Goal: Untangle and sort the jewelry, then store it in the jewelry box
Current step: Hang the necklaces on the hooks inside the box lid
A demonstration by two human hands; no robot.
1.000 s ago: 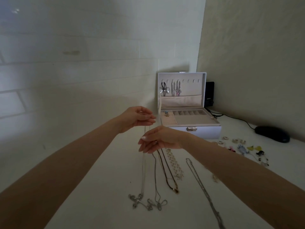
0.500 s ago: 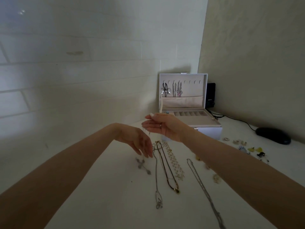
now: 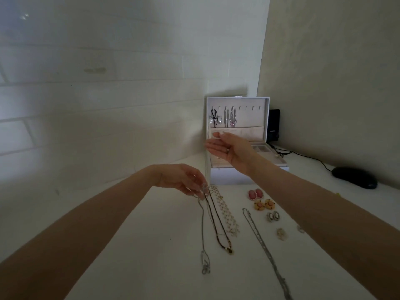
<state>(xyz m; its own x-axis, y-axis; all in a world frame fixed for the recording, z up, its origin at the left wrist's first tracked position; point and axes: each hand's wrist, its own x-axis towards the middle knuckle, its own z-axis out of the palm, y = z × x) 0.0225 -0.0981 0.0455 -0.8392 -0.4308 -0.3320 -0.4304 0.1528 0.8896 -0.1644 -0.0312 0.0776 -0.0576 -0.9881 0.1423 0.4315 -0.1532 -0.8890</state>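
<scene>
Just in front of the jewelry box (image 3: 229,176), the left hand (image 3: 184,182) pinches the silver necklace (image 3: 202,230) where it meets the dark cord necklace (image 3: 218,224), so lifting may drag both, while the right hand (image 3: 229,148), at the box's lid, shows near-straight fingers, its hold unclear.

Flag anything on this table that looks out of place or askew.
Nothing is spilled or broken. The upper ends of the silver chain and the dark cord necklace bunch and cross at the left hand rather than lying separate. Two pale earrings lie apart, unlike the close pairs.
</scene>
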